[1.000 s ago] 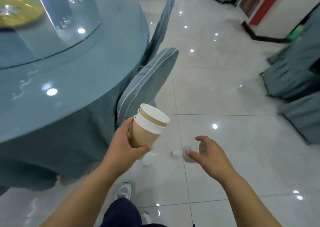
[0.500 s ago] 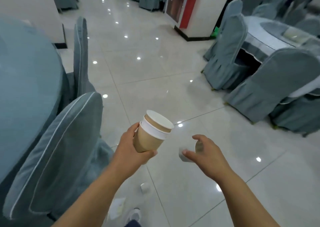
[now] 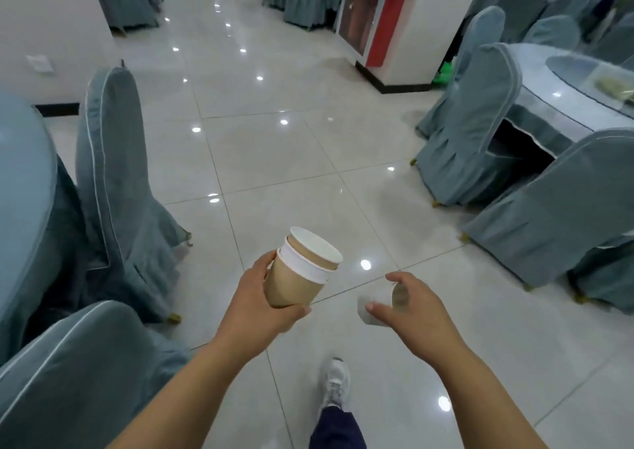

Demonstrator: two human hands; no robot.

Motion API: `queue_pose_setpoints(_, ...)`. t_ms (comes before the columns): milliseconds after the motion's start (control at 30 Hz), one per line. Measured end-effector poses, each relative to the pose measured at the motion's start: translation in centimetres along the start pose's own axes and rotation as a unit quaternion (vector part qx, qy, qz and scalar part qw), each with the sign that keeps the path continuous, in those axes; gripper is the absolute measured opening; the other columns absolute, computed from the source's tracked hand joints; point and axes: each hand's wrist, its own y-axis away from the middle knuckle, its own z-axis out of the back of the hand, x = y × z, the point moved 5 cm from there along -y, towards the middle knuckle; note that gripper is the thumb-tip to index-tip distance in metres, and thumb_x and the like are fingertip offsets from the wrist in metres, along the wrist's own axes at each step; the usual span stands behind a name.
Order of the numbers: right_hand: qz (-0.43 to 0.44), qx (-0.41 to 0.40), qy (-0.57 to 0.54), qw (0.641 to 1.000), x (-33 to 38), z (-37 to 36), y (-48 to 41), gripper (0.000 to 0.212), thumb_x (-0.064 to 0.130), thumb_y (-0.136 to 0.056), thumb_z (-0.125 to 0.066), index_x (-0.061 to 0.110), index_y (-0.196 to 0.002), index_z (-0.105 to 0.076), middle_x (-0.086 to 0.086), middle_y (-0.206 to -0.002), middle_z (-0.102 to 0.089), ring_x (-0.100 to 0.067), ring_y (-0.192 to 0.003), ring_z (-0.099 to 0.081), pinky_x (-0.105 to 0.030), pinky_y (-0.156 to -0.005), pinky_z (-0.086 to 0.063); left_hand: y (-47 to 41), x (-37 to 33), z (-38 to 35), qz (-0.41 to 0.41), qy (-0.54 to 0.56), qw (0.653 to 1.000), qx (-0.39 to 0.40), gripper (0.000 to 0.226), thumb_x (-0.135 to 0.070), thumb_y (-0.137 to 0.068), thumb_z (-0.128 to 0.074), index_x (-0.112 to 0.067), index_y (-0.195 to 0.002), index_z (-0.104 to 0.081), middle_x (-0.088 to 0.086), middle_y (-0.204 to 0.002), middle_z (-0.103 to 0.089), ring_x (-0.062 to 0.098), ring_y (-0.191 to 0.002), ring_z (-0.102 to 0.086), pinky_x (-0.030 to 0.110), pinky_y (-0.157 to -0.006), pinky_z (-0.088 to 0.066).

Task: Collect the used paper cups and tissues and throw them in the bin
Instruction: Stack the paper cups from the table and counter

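Observation:
My left hand (image 3: pixel 260 301) grips a stack of brown paper cups (image 3: pixel 298 273) with white rims, tilted to the right, at chest height in the middle of the view. My right hand (image 3: pixel 408 308) holds a small white paper cup (image 3: pixel 377 306) on its side, thumb and fingers curled round it, its mouth facing the palm. The two hands are a short gap apart above the tiled floor (image 3: pixel 291 160). No bin and no tissue show in the view.
Grey-blue covered chairs (image 3: pixel 116 188) stand by a round table (image 3: pixel 20 188) at the left. More covered chairs (image 3: pixel 470 133) ring a glass-topped table (image 3: pixel 562 105) at the right. A white and red pillar (image 3: pixel 387 19) stands ahead. My white shoe (image 3: pixel 336 383) steps on the aisle tiles.
The view has swung away from the left table and along the aisle. Both hands keep their cups; the tissue and scraps on the floor have dropped out of view.

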Motion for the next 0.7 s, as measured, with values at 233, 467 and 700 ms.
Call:
queue_pose_setpoints(233, 0.067, 0.087, 0.022, 0.994, 3.4, 2.6, -17.4, 0.063, 0.043, -0.077, -0.075, 0.031, -0.132, -0.045, 0.011, -0.128, -0.044, -0.006, -0.111, -0.042, -0.025, -0.089, -0.036, -13.1, -1.5, -1.1, 0.042, 0.011, 0.994, -0.101, 0.083, -0.022, -0.063, -0.086, -0.047, -0.124, -0.037, -0.017, -0.115, -0.052, 0.01, -0.099, -0.056, 0.021, -0.07, -0.049)
queue_pose_setpoints(467, 0.141, 0.115, 0.022, 0.983, 11.3, 6.0, -32.6, 0.059, 0.04, -0.078, -0.074, 0.03, -0.13, -0.047, 0.013, -0.119, -0.041, -0.006, -0.108, -0.038, -0.026, -0.087, -0.036, -22.5, -5.3, 1.9, 0.048, 0.023, 0.975, -0.214, 0.077, -0.015, -0.07, -0.081, -0.043, -0.123, -0.033, -0.024, -0.108, -0.047, 0.002, -0.096, -0.052, 0.014, -0.065, -0.041)
queue_pose_setpoints(700, 0.21, 0.179, 0.032, 0.961, 20.7, 1.9, -42.3, 0.061, 0.04, -0.076, -0.075, 0.032, -0.13, -0.047, 0.011, -0.123, -0.044, -0.011, -0.11, -0.046, -0.026, -0.088, -0.04, -31.5, -5.7, 7.0, 0.061, 0.058, 0.95, -0.3, 0.075, -0.012, -0.071, -0.08, -0.041, -0.124, -0.035, -0.019, -0.108, -0.051, 0.006, -0.094, -0.055, 0.014, -0.063, -0.043)
